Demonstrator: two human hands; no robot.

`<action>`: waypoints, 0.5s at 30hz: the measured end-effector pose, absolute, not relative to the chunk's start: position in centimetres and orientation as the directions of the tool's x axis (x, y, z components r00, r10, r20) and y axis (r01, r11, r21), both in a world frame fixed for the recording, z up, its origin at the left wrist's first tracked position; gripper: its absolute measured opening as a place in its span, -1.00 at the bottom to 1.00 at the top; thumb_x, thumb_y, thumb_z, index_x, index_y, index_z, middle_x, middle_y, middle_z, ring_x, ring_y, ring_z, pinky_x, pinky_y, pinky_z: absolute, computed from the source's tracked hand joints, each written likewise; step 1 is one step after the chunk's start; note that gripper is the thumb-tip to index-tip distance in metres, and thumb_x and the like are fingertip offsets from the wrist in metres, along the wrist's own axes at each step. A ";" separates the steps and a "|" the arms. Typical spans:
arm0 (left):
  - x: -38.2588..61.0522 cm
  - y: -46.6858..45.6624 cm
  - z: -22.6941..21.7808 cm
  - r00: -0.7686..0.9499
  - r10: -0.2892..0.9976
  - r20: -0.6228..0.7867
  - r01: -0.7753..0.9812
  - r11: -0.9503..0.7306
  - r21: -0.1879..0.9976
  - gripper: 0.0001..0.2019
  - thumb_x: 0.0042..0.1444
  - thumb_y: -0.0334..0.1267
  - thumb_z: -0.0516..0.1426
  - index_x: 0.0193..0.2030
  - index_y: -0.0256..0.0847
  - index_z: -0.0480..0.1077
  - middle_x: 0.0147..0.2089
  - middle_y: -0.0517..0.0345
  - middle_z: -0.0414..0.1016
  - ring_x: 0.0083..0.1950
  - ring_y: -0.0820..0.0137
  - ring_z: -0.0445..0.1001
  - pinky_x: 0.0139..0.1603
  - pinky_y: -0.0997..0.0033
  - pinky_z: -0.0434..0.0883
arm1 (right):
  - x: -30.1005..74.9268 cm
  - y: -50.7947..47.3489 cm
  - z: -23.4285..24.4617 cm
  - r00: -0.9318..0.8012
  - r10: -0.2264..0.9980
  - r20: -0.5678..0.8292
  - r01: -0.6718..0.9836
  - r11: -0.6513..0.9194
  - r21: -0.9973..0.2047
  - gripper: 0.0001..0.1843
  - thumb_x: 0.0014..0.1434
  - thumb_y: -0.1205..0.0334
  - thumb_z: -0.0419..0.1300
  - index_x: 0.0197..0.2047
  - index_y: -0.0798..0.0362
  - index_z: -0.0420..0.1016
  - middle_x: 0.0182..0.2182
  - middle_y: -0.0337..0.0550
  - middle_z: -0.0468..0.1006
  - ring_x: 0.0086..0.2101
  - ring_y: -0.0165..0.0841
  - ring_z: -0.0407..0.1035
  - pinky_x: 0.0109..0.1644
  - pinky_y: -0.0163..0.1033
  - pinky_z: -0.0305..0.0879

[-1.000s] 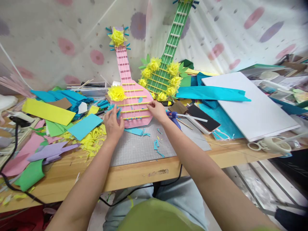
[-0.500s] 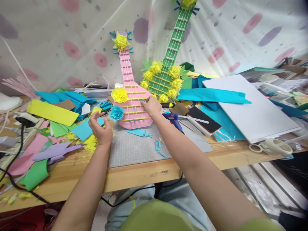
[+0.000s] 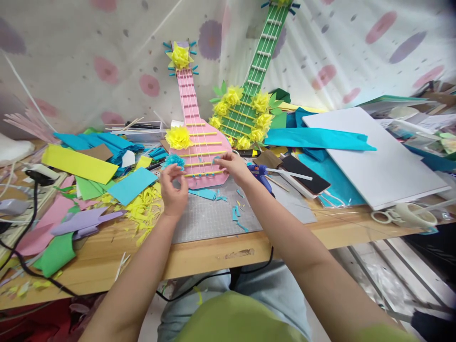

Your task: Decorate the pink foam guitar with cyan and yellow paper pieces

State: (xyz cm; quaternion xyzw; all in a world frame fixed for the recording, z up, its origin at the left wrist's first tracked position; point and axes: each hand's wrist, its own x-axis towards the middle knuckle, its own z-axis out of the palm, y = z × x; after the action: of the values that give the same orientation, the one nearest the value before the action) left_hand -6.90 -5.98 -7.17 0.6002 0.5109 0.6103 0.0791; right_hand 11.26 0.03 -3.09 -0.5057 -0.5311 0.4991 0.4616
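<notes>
A pink paper guitar [image 3: 199, 142] leans against the curtain with its body on the grey cutting mat [image 3: 213, 216]. It carries a yellow paper flower [image 3: 178, 137], and a blue paper flower [image 3: 174, 161] sits at its lower left edge. My left hand [image 3: 173, 189] hovers just in front of the blue flower, fingers loosely curled and apart, holding nothing. My right hand [image 3: 233, 167] rests at the guitar's lower right, fingertips pinched on a small blue paper piece [image 3: 215, 161] over the strings.
A green paper guitar [image 3: 245, 107] with yellow flowers stands behind. A blue glue gun [image 3: 261, 175], a phone [image 3: 302, 173] and a white board [image 3: 374, 152] lie to the right. Coloured paper sheets [image 3: 76, 164] and scraps cover the left; tape rolls [image 3: 406, 216] sit near the right edge.
My left hand let go of the blue flower, drew back left, then returned close to it. My right hand moved up over the strings and came back down to the guitar's lower right.
</notes>
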 end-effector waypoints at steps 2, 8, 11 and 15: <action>-4.8 -6.3 -7.5 -0.250 0.823 0.509 0.302 -0.433 0.849 -0.65 0.04 -0.27 0.12 -0.01 -0.14 0.18 -0.14 0.05 0.41 -0.17 0.41 0.48 -0.13 0.34 0.44 | 11.5 -1.9 -3.7 -0.194 0.977 -0.087 -0.024 -0.093 -0.995 -0.69 -0.20 0.11 0.30 -0.46 0.06 0.28 -0.61 -0.36 0.34 -0.56 -0.52 0.26 -0.52 -0.40 0.08; -1.8 -6.6 -8.9 -0.147 0.974 0.174 -0.110 -0.191 0.975 -0.57 -0.19 -0.22 0.29 -0.16 -0.16 0.25 -0.19 0.05 0.48 -0.20 0.36 0.52 -0.15 0.29 0.47 | 11.1 -4.5 -6.1 -0.228 0.966 -0.119 -0.128 -0.151 -0.980 -0.58 -0.31 0.11 0.35 -0.40 0.02 0.26 -0.62 -0.43 0.33 -0.62 -0.55 0.19 -0.56 -0.41 0.03; -2.0 -6.7 -8.8 -0.131 0.990 0.055 -0.215 -0.083 0.973 -0.51 -0.28 -0.23 0.33 -0.17 -0.18 0.28 -0.24 0.07 0.52 -0.23 0.35 0.53 -0.18 0.28 0.48 | 10.8 -4.5 -7.0 -0.216 0.972 -0.091 -0.159 -0.127 -0.979 -0.59 -0.31 0.12 0.36 -0.41 0.03 0.27 -0.67 -0.45 0.30 -0.64 -0.55 0.16 -0.58 -0.41 0.01; -2.2 -7.2 -8.2 -0.121 0.991 -0.059 -0.251 0.027 0.968 -0.47 -0.35 -0.22 0.36 -0.15 -0.20 0.33 -0.35 0.12 0.54 -0.33 0.36 0.53 -0.32 0.34 0.49 | 10.6 -4.7 -7.7 -0.190 0.978 -0.081 -0.196 -0.119 -0.973 -0.57 -0.32 0.08 0.37 -0.42 0.04 0.27 -0.70 -0.46 0.29 -0.66 -0.57 0.13 -0.59 -0.41 0.00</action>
State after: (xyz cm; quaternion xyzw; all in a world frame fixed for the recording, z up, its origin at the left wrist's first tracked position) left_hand -2.16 -7.18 -8.20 0.3896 0.4747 0.5788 0.5366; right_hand 10.58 -4.65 -7.73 -0.4226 -0.4626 0.6172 0.4759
